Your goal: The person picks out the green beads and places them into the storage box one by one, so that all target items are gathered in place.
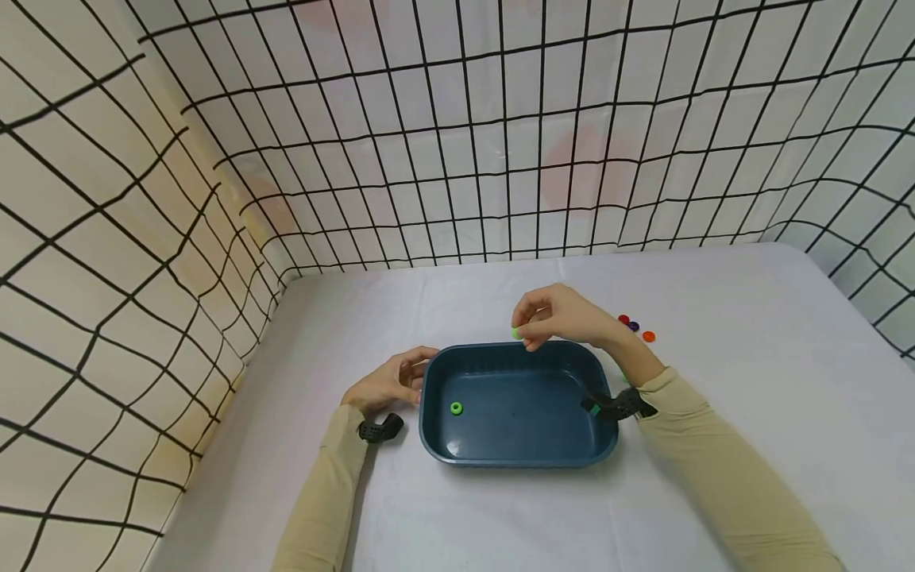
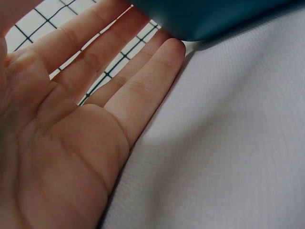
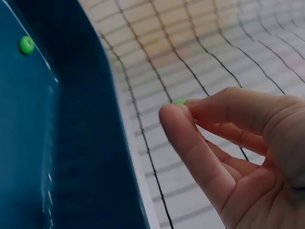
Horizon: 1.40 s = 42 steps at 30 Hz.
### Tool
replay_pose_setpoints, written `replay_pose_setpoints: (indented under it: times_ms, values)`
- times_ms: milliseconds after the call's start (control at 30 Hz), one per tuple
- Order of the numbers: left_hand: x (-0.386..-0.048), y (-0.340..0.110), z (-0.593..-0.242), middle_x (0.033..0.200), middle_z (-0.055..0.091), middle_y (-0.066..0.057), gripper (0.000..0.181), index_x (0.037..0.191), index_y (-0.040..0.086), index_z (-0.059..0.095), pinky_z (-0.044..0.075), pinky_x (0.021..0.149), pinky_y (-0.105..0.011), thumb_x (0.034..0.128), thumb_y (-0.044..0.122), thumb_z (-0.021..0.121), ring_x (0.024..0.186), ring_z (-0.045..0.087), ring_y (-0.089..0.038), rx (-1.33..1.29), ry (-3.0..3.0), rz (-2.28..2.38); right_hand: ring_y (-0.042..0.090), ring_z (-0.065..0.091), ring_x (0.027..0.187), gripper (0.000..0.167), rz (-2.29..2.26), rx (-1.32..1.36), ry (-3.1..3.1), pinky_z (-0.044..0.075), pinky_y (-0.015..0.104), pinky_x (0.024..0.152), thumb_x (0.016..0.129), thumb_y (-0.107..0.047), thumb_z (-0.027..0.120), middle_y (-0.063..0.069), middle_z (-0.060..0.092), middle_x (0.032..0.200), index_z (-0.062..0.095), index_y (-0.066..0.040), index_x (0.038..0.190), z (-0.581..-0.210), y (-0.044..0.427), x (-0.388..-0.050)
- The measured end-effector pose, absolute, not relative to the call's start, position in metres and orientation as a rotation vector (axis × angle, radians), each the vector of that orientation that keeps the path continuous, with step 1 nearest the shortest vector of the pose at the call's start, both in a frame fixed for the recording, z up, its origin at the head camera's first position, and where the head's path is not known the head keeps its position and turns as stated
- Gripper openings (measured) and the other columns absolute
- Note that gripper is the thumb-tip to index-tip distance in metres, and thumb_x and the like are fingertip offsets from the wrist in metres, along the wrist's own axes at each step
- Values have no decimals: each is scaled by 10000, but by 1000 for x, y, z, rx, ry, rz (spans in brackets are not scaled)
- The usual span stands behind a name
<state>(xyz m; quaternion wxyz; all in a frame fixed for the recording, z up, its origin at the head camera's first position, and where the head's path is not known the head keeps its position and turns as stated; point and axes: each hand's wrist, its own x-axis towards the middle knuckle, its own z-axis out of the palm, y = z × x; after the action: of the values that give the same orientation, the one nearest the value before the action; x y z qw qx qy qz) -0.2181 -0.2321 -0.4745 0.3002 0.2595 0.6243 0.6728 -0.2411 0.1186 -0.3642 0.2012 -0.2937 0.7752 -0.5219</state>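
Observation:
A blue tray (image 1: 515, 462) stands on the white table, with a small green ring (image 1: 456, 408) lying in its left part; the right wrist view also shows that ring (image 3: 26, 45). Over the tray's far rim, my right hand (image 1: 565, 315) pinches a second green piece (image 1: 515, 333) between thumb and finger; its edge (image 3: 179, 101) peeks out at the fingertips in the right wrist view. My left hand (image 1: 389, 382) is at the tray's left side, fingers extended and touching its outer wall (image 2: 200, 19).
Small red (image 1: 624, 319), purple (image 1: 634, 326) and orange (image 1: 648, 336) pieces lie on the table beyond the right forearm. A bit of green shows beside the right wrist. Black netting (image 1: 465, 127) borders the table at the back and sides.

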Motion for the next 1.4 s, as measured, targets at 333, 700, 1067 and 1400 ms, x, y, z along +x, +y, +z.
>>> replay_pose_setpoints:
  times_ms: [333,700,1067,1400]
  values:
    - [-219,-233,-476,1372,545,-49,790,1385,55,470,466,1055,-315,742,247,886,1253,543,-225,677,1634,1777,266,722,735,89,-1082,-1100,2088,615,414,697,918,3,659,195,703,883,665,60,986,-369,51,-236]
    - [-222,-232,-476,1370,532,-22,779,1388,41,464,474,1036,-288,752,222,878,1246,532,-197,710,1643,1772,155,678,657,62,-665,-1190,2136,577,240,601,891,50,669,80,685,811,690,-7,905,-389,20,-226]
    - [-219,-232,-472,1363,541,-20,793,1386,57,476,471,1038,-285,739,264,886,1245,531,-193,691,1662,1772,193,692,669,84,-598,-1175,2115,588,269,602,879,57,681,58,686,797,695,-25,865,-398,17,-222]
    - [-219,-232,-472,1367,543,-12,794,1370,95,495,463,1046,-288,718,308,896,1260,524,-192,689,1683,1762,190,692,670,99,-605,-1179,2117,590,266,607,874,64,675,59,689,796,710,-29,875,-398,18,-223]
